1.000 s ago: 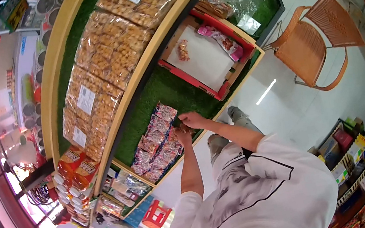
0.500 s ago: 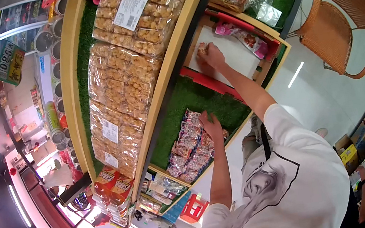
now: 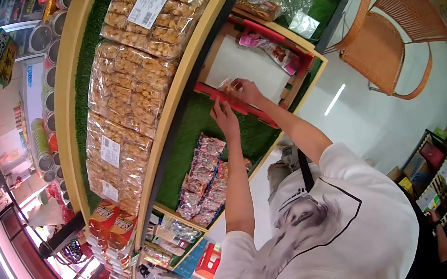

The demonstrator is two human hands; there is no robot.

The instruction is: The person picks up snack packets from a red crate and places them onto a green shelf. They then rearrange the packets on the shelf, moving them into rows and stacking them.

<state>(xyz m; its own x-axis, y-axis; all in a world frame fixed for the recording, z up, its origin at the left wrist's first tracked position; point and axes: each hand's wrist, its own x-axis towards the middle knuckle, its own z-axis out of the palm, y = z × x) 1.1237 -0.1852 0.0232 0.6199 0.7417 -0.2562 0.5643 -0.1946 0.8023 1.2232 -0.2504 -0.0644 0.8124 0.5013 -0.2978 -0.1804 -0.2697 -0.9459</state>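
My right hand (image 3: pixel 248 92) is closed on a small clear-wrapped snack packet (image 3: pixel 225 85), just over the near side of a red-edged box (image 3: pixel 257 112) with a pale bottom. Close beside it, my left hand (image 3: pixel 224 119) reaches to the box's red edge with its fingers apart; I see nothing held in it. Inside the box, at its far side, lies a pink snack bag (image 3: pixel 271 50). Rows of small wrapped packets (image 3: pixel 203 177) lie on the green turf near my left forearm.
Large clear packs of golden snacks (image 3: pixel 134 89) fill the wood-edged shelf on the left. Red-and-orange bags (image 3: pixel 111 224) stand at its lower end. A wicker chair (image 3: pixel 378 48) is on the right. At lower right, another person's hand (image 3: pixel 433 216) is at shelves of boxes.
My right hand has moved with the small packet from the middle of the box to its near edge. My left hand has left the packet rows and come up beside it.
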